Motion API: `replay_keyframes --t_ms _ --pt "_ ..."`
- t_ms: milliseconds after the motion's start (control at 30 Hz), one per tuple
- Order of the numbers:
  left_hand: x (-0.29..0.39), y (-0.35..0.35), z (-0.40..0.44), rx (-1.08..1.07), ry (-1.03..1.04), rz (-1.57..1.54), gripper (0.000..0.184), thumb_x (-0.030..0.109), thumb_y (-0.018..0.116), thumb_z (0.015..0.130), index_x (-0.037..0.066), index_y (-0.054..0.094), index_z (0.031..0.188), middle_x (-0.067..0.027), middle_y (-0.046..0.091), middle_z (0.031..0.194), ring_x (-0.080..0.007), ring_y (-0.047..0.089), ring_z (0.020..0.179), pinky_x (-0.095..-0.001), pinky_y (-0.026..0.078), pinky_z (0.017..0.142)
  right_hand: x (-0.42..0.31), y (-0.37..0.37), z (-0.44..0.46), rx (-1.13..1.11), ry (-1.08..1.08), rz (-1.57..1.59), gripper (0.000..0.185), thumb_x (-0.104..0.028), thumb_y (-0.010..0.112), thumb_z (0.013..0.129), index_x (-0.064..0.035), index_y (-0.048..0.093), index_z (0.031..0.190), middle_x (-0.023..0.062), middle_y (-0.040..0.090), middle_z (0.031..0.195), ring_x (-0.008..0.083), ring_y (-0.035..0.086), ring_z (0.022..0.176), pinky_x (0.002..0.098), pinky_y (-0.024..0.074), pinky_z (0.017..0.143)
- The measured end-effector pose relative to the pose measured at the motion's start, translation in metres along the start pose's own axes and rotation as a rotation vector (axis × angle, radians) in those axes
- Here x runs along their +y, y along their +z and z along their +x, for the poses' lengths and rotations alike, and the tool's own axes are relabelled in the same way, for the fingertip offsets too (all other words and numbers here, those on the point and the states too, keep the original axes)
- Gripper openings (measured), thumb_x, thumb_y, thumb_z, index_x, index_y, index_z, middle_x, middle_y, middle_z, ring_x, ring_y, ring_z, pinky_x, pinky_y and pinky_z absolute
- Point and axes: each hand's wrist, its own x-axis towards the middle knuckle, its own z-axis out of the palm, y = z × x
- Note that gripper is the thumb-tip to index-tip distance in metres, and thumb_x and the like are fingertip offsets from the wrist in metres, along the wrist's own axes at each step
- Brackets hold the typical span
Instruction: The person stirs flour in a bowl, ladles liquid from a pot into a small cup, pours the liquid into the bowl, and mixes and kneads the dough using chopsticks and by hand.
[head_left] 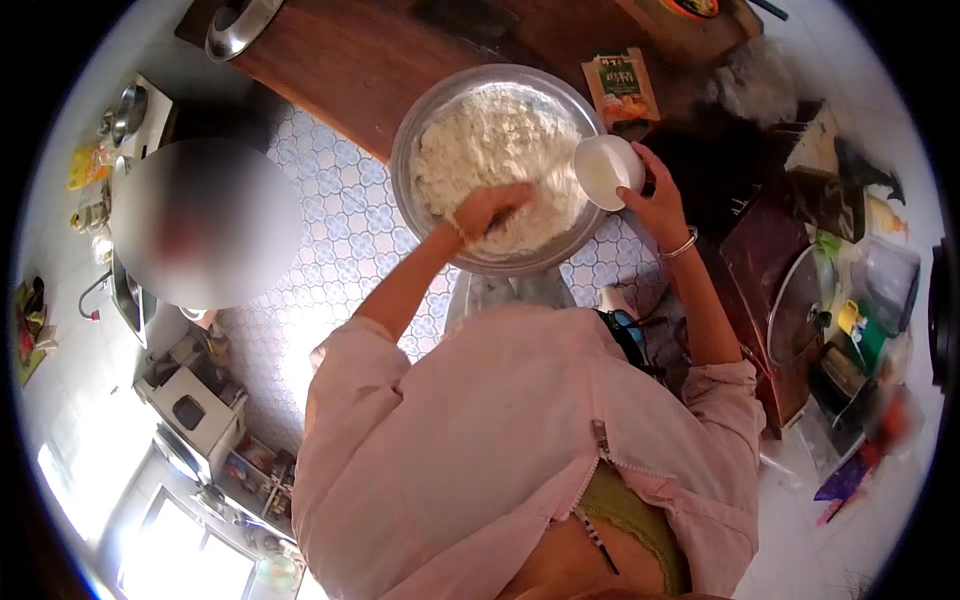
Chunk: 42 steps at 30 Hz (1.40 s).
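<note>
The wooden bench (340, 62) runs across the far side, its near edge slanting in behind a wide metal basin (402, 165). The basin overhangs that edge, with patterned floor tiles (330, 190) visible beside it; what bears its near side cannot be made out. Pale, lumpy flour (490, 135) covers most of its inside. A small white bowl (602, 175) is held over the basin's right rim, and a packet (622, 90) lies on the bench just beyond.

Since the basin reaches past the bench edge, a hard push on its near rim could tilt or slide it. Brisk stirring could throw flour over the rim. The small bowl is gripped from one side only, so a slack grip or a knock on the basin could drop it in or spill whatever it contains; its contents are not clear.

The left hand (488, 210) comes in over the near-left rim, forearm slanting inward, fingers bent down into the flour. It is blurred by motion, and whether it has hold of anything, or how far it is open, cannot be told. The right hand (658, 200) reaches up from the right, thumb and fingers partly closed around the small bowl's outer side, bracelet (680, 243) at the wrist.
</note>
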Motion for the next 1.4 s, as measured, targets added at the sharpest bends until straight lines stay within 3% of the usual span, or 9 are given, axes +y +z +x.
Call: replay_keyframes --t_ms 100,167,333,667,833,1000,1067,1300,1400 --pt "0.014 -0.032 0.022 0.055 -0.148 -0.39 0.022 0.012 0.057 0.086 0.003 0.06 0.106 -0.0047 0.064 0.089 -0.009 0.058 0.073 -0.0212 0.047 0.063 -0.004 0.007 -0.007 -0.044 0.006 0.017 0.066 -0.012 0.069 0.064 -0.0076 0.046 0.125 0.0148 0.05 0.118 0.0243 0.05 0.106 0.0339 0.0397 0.092" --pt "0.028 -0.049 0.012 0.263 0.629 0.356 0.016 0.003 0.058 0.084 -0.001 0.06 0.099 -0.0061 0.065 0.094 -0.0112 0.06 0.086 -0.0228 0.047 0.076 -0.005 0.011 -0.01 -0.05 0.029 0.133 0.065 -0.011 0.069 0.065 -0.0062 0.046 0.125 0.0131 0.05 0.118 0.0219 0.052 0.104 0.0325 0.0407 0.091" --pt "0.03 -0.064 -0.08 0.277 0.233 0.464 0.017 -0.006 0.052 0.083 0.001 0.061 0.097 -0.0088 0.065 0.094 -0.014 0.06 0.089 -0.0245 0.048 0.078 -0.001 0.012 -0.001 -0.028 0.031 0.331 0.066 -0.011 0.069 0.067 -0.0047 0.043 0.127 0.0104 0.051 0.118 0.0197 0.052 0.101 0.0312 0.0409 0.09" --pt "0.001 -0.015 -0.03 -0.123 0.601 0.632 0.03 -0.008 0.054 0.077 0.005 0.06 0.102 -0.014 0.056 0.117 -0.0265 0.057 0.103 -0.0346 0.046 0.086 0.003 0.007 0.003 -0.019 0.036 0.186 0.065 -0.011 0.069 0.066 -0.0052 0.045 0.126 0.0119 0.051 0.117 0.0209 0.049 0.106 0.0312 0.0401 0.091" --pt "0.008 -0.062 -0.035 0.119 0.742 0.548 0.034 -0.01 0.055 0.076 0.003 0.058 0.108 -0.012 0.062 0.102 -0.0198 0.062 0.088 -0.0266 0.049 0.071 -0.009 0.021 0.003 -0.079 -0.065 0.032 0.067 -0.013 0.071 0.064 -0.0064 0.045 0.125 0.0142 0.049 0.119 0.0238 0.05 0.105 0.033 0.0411 0.09" --pt "0.011 -0.06 -0.112 0.186 0.15 0.354 0.024 -0.005 0.057 0.082 0.005 0.061 0.103 -0.0034 0.063 0.09 -0.007 0.058 0.077 -0.0183 0.048 0.065 -0.031 0.054 0.01 -0.248 -0.089 0.234 0.067 -0.016 0.071 0.063 -0.005 0.046 0.124 0.0176 0.049 0.115 0.0278 0.051 0.102 0.0352 0.0414 0.089" --pt "-0.01 -0.039 -0.112 0.215 0.5 0.576 0.027 -0.014 0.053 0.077 0.003 0.062 0.097 -0.0107 0.065 0.092 -0.0198 0.063 0.086 -0.0275 0.051 0.074 -0.051 0.068 0.02 -0.208 -0.248 0.078 0.067 -0.016 0.071 0.063 -0.0028 0.045 0.123 0.0186 0.051 0.114 0.0287 0.051 0.102 0.0356 0.0411 0.089" --pt "-0.035 0.004 -0.064 -0.023 0.49 0.632 0.025 -0.007 0.051 0.082 0.003 0.061 0.103 -0.0094 0.059 0.111 -0.0218 0.059 0.095 -0.0304 0.048 0.082 -0.065 0.089 0.059 -0.086 -0.409 0.014 0.066 -0.017 0.07 0.064 -0.0036 0.046 0.123 0.0172 0.054 0.102 0.0303 0.051 0.097 0.0365 0.0397 0.087" --pt "-0.038 -0.045 -0.054 0.284 0.71 0.614 0.033 -0.007 0.057 0.074 0.006 0.06 0.104 -0.0128 0.059 0.11 -0.0266 0.061 0.094 -0.0325 0.05 0.08 -0.075 0.061 0.056 -0.067 -0.453 -0.202 0.065 -0.015 0.069 0.063 -0.0057 0.046 0.123 0.0166 0.053 0.096 0.0308 0.05 0.092 0.0376 0.0405 0.083"
